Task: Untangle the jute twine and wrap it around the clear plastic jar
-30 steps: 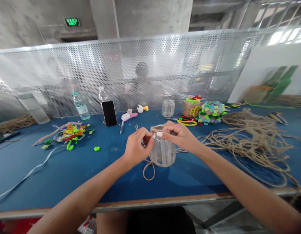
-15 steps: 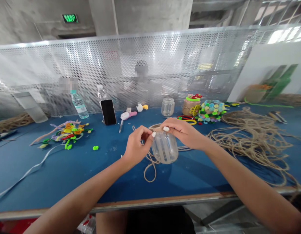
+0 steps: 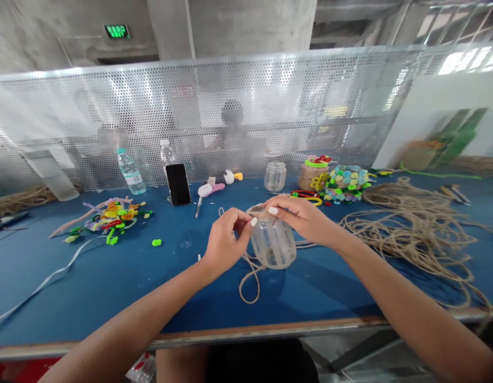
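A clear glass jar (image 3: 275, 246) tilts above the blue table, its mouth toward my fingers and its base to the right. Brown twine (image 3: 250, 290) goes round the jar's neck, and a loop of it hangs down at the left of the jar. My left hand (image 3: 229, 234) pinches the twine at the left of the rim, thumb against fingers. My right hand (image 3: 296, 215) is closed over the top of the rim, thumb pressing the twine against the neck. What lies under the fingertips is partly hidden.
A tangled heap of twine (image 3: 406, 218) spreads at the right. Behind the jar stand another glass jar (image 3: 275, 176), a twine-wrapped jar (image 3: 312, 175) and a pompom-covered jar (image 3: 345, 185). A phone (image 3: 177, 183), a water bottle (image 3: 131, 173) and coloured pipe cleaners (image 3: 114, 215) are at the left.
The jar has shifted slightly to the right and turned a little in my hands. The hanging twine loop has moved slightly right and down. Both hands keep their grip.
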A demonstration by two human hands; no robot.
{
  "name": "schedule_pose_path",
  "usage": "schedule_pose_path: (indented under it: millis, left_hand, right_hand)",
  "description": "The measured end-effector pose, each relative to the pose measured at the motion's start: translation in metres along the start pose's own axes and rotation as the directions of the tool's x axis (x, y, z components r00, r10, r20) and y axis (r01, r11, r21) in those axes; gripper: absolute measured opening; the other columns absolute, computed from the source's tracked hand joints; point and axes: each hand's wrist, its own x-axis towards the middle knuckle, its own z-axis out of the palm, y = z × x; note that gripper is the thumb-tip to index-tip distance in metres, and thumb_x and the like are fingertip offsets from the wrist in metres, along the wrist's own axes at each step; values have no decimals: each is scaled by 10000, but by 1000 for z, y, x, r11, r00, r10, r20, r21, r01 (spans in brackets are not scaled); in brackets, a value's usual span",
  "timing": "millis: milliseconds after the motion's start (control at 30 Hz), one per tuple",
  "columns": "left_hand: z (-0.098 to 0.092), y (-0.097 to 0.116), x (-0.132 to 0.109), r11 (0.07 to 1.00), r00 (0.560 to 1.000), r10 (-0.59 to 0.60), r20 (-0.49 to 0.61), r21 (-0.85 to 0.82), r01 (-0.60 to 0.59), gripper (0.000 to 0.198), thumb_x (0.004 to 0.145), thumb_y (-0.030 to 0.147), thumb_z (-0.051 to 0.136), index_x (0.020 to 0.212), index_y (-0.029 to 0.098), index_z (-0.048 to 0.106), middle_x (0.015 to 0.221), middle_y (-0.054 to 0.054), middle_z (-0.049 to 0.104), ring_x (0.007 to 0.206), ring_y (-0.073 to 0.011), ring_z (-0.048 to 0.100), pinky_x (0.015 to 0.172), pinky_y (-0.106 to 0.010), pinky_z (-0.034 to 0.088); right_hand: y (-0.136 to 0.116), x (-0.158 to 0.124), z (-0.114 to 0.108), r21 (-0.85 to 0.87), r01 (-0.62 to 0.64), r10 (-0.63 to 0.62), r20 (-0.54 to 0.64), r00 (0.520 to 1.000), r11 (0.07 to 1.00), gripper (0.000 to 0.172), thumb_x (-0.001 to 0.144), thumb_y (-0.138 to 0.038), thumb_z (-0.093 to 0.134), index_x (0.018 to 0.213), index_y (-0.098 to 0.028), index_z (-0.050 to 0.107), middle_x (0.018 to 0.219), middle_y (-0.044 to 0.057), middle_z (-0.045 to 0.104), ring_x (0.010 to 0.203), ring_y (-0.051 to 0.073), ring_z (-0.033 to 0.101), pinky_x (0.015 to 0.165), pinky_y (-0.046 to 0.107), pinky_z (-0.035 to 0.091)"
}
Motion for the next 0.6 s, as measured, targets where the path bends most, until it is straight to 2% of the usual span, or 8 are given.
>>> schedule_pose_path:
  millis: [100, 233, 400, 500, 600]
  left_hand:
    - [0, 2, -1, 1000, 1000, 7, -7, 4, -7, 113, 824, 216, 524, 723, 165, 527, 649, 8, 528, 576, -95, 492, 554, -222, 421]
    - [1, 3, -1, 1000, 1000, -6, -9, -8, 6, 116, 812, 222, 540, 712, 166, 520, 635, 15, 518, 559, -89, 486, 534, -213, 421]
    - [2, 1, 0, 998, 999, -53, 13, -35, 53, 100, 809, 221, 542, 726, 166, 539, 647, 9, 551, 554, -87, 501, 523, -205, 435]
    - [1, 0, 0, 998, 999, -53, 7, -30, 53, 83, 799, 216, 550, 732, 166, 550, 637, 12, 548, 553, -89, 501, 538, -213, 441]
    - [1, 1, -1, 997, 998, -63, -1, -34, 62, 76, 781, 192, 559, 712, 162, 547, 619, 16, 538, 548, -88, 496, 541, -214, 439]
  right_hand:
    - [-1, -1, 1, 27, -25, 24, 39, 999, 999, 273, 905, -378, 385, 796, -167, 521, 739, 17, 514, 687, 121, 460, 644, 255, 357]
    - [-3, -2, 7, 34, -46, 47, -36, 998, 998, 265, 847, -399, 500, 714, -171, 490, 672, -14, 476, 609, 99, 426, 593, 240, 340]
    - [-3, 0, 5, 30, -41, 42, -48, 998, 999, 184, 873, -347, 455, 818, -194, 542, 833, 24, 588, 793, 148, 529, 738, 289, 384]
    - [-2, 0, 0, 58, -38, 41, -36, 999, 998, 168, 870, -329, 449, 822, -193, 534, 953, 56, 601, 905, 176, 537, 779, 302, 394]
    - [-2, -1, 0, 36, -46, 45, 33, 998, 998, 201, 897, -339, 392, 842, -184, 507, 934, 62, 573, 858, 163, 518, 744, 299, 391]
